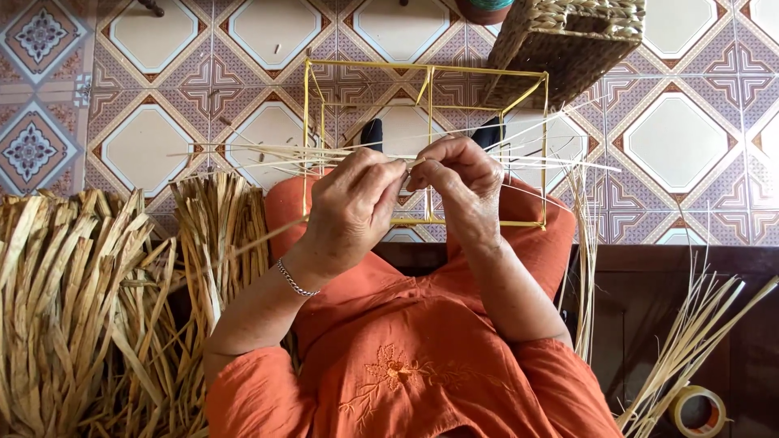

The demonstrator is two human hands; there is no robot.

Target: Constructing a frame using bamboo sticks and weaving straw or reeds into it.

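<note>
Yellow wire frame [426,142], box-shaped, at centre, resting on knees. Left hand [353,207] and right hand [458,182] both pinched shut on pale straw strands [268,154] against it. Woven basket [568,40] at 1 o'clock; dried reed bundle [73,300] at 8 o'clock.

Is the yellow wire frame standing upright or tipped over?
Upright. The yellow wire frame rests across the person's knees, its vertical bars standing, its rectangular top level. Both hands pinch straw strands at its near edge.
</note>
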